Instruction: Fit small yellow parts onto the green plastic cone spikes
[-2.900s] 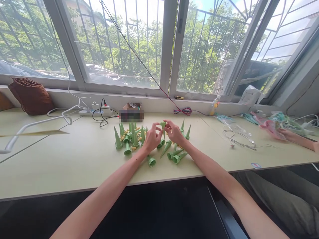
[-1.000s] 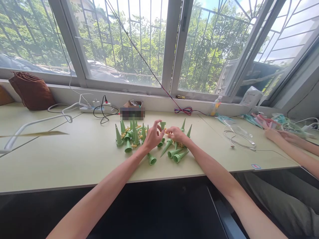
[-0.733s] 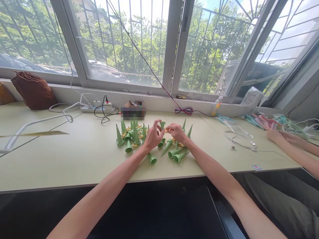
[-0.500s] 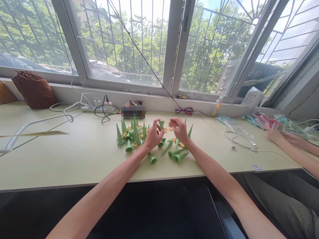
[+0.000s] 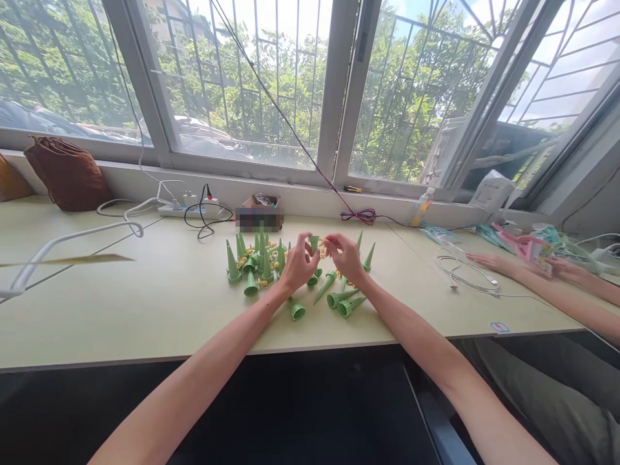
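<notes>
My left hand [image 5: 296, 263] is closed around a green plastic watering spike [image 5: 314, 243], its wide collar facing up between thumb and fingers. Close beside it, my right hand [image 5: 345, 256] pinches a small yellow valve piece [image 5: 323, 241] near the collar; whether the two parts touch I cannot tell. Several more green spikes stand upright to the left, such as one spike [image 5: 232, 265], with yellow valves [image 5: 262, 283] scattered among them. Other spikes lie on their sides in front of my hands, including one spike [image 5: 298, 311] with its threaded opening towards me.
Along the window sill edge of the table [image 5: 145, 310] are a power strip [image 5: 169, 210], a small box [image 5: 265, 201], coiled wire [image 5: 361, 216] and a bottle [image 5: 423, 206]. A white cable [image 5: 467, 274] lies to the right, near another person's hands [image 5: 496, 263] and plastic bags.
My right hand has shifted left, bringing the yellow valve up to the spike. My left hand stays put. The other person's hand has reached left across the table.
</notes>
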